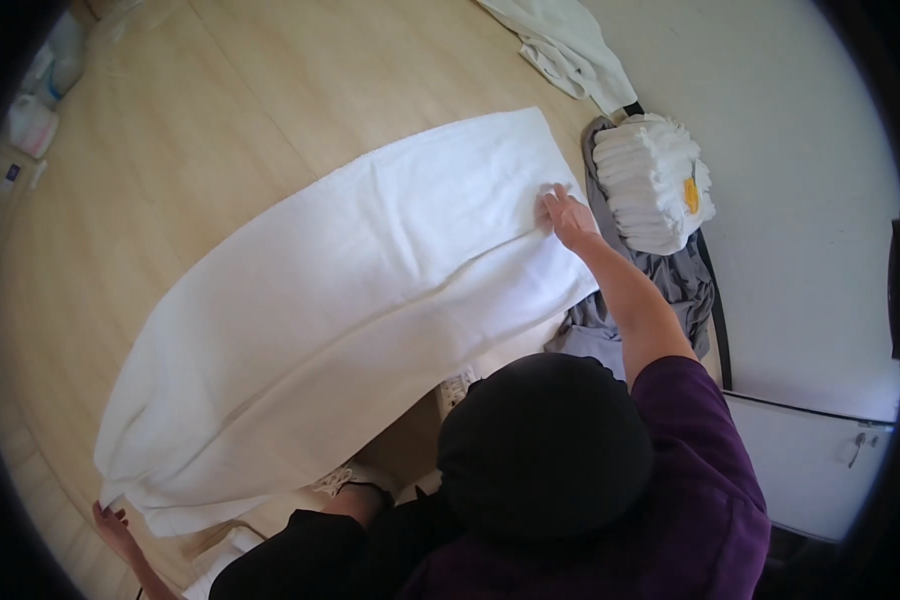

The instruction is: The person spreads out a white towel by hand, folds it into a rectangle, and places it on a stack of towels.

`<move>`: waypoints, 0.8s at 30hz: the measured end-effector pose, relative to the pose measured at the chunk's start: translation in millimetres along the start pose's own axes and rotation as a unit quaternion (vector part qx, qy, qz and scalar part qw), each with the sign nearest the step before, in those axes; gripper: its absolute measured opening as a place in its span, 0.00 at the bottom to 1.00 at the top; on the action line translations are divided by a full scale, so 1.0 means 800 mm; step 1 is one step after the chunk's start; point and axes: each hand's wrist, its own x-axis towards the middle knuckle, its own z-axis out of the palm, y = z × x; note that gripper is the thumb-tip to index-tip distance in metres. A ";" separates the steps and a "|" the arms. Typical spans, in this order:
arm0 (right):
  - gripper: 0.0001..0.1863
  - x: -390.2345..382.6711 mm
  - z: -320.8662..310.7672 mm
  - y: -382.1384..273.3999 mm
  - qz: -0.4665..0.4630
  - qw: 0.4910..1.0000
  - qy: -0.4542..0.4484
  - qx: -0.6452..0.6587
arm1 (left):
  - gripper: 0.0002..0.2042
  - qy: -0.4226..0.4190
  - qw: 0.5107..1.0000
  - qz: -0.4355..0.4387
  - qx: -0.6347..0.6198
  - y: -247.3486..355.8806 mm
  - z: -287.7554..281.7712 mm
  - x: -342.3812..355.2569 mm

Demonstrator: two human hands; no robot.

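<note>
A long white towel point(320, 270) is stretched across the pale wooden surface, with shallow creases along its length. My right hand point(573, 217) is at its far right end, the fingers closed on the cloth near the edge. At the near left corner, my left hand point(116, 532) pinches the towel's edge; part of that grip is small and hard to make out. The towel's near edge hangs loosely close to my body.
A stack of folded white cloths point(650, 180) with an orange mark rests on grey fabric point(685, 290) at right. Another white cloth point(565, 45) lies beyond it. Bottles point(33, 125) stand at far left. A white cabinet point(800, 450) flanks the right side. A laced shoe point(335, 481) shows below the towel.
</note>
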 end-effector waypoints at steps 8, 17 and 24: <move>0.15 -0.016 -0.077 0.061 0.005 0.979 0.145 0.142 | 0.08 -0.083 0.991 -0.031 -0.096 -0.021 -0.071 -0.062; 0.08 -0.044 -0.184 0.148 0.063 0.994 -0.038 0.080 | 0.09 -0.466 0.692 0.220 0.506 0.018 -0.093 -0.005; 0.12 0.334 -0.369 0.119 0.237 0.785 0.262 0.509 | 0.14 0.166 0.946 0.232 -0.157 0.258 -0.166 0.207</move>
